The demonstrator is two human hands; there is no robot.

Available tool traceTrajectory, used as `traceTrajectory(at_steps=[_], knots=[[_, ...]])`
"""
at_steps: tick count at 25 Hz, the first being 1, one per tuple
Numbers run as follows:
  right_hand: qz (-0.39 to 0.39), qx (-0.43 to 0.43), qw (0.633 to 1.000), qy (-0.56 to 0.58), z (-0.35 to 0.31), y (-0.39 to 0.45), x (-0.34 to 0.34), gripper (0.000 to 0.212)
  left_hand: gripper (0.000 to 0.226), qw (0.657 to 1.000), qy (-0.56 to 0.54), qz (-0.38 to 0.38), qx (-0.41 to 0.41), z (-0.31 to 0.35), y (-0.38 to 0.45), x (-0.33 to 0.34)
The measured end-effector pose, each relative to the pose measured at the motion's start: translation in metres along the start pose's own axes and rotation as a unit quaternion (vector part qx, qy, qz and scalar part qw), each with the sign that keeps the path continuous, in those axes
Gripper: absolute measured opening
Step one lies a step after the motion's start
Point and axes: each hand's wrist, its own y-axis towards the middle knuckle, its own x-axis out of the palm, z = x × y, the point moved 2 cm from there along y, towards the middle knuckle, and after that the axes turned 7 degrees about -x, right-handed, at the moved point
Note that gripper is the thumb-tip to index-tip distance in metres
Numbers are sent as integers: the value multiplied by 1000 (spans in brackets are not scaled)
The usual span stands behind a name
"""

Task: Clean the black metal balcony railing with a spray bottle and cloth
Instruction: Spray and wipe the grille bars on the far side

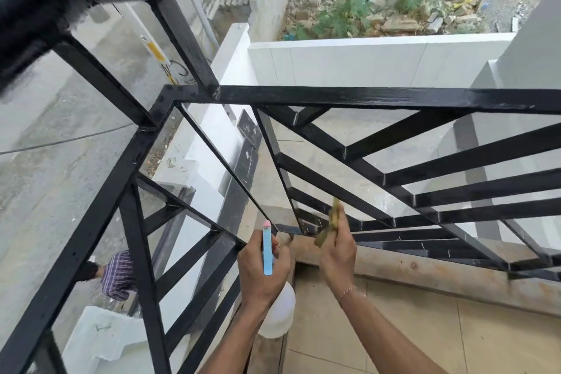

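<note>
Balcony railing corner: near its base, left hand grips a white spray bottle; right hand clutches a cloth.

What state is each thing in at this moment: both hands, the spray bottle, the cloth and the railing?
Left hand: grips the spray bottle at its neck.
Spray bottle: held, nozzle aimed at the railing's lower corner; no spray visible.
Right hand: holds the cloth.
Cloth: bunched, raised against the lower bars; contact unclear.
Railing: black, glossy; whether it is wet cannot be told.
</note>
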Motion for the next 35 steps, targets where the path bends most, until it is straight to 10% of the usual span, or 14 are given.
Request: traceTrajectory(at_steps=[3,8,17,24,31,35], knots=[[-9,94,995,15,-13,28,23,40,9,1000,1,-8,-2,-5,3,2],[-130,-65,989,-13,-55,32,56,33,14,1000,8,-2,13,-13,17,-8],[-83,-174,974,118,-76,12,59,59,19,1000,-23,5,4,-28,16,3],[-114,-295,939,-134,13,24,46,89,14,1000,23,-10,-11,-37,5,12],[-159,-185,906,-346,138,36,-25,77,8,999,27,-23,-14,-40,-8,42],[-140,-102,943,-283,129,21,-5,78,19,999,39,-25,-23,-41,-13,57]])
